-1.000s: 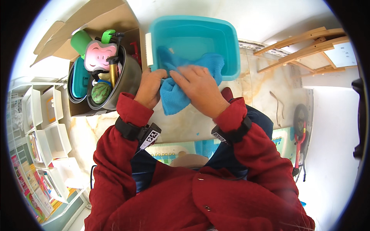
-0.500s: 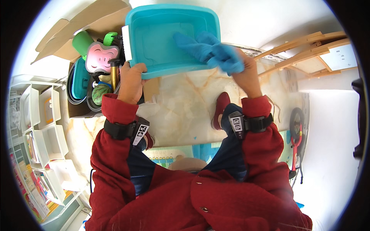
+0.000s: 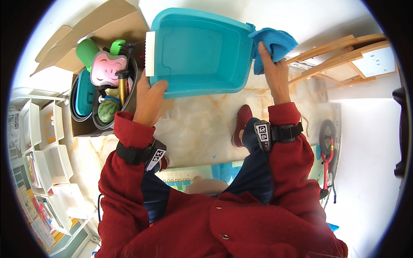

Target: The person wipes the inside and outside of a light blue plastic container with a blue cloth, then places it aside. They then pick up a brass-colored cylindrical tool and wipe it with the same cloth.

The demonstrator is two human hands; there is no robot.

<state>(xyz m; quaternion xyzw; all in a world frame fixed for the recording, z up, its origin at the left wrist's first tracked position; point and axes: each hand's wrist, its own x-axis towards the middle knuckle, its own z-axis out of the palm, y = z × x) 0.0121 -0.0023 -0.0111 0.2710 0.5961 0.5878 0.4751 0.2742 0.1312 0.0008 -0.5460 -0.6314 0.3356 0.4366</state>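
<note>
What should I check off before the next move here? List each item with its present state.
1. Left hand has a grip on the teal rectangular plastic tub: ok, at its near-left corner.
2. Right hand has a grip on the crumpled blue fabric cloth: ok, thumb over it.
3. Tub's interior free of loose things: ok, none visible.
4. Cloth pressed firmly against the tub's right rim: cannot tell; they overlap in view.
5. Tub supported by anything besides the left hand: cannot tell.
6. Tub clear of the brown cardboard box with raised flaps: cannot tell.
</note>
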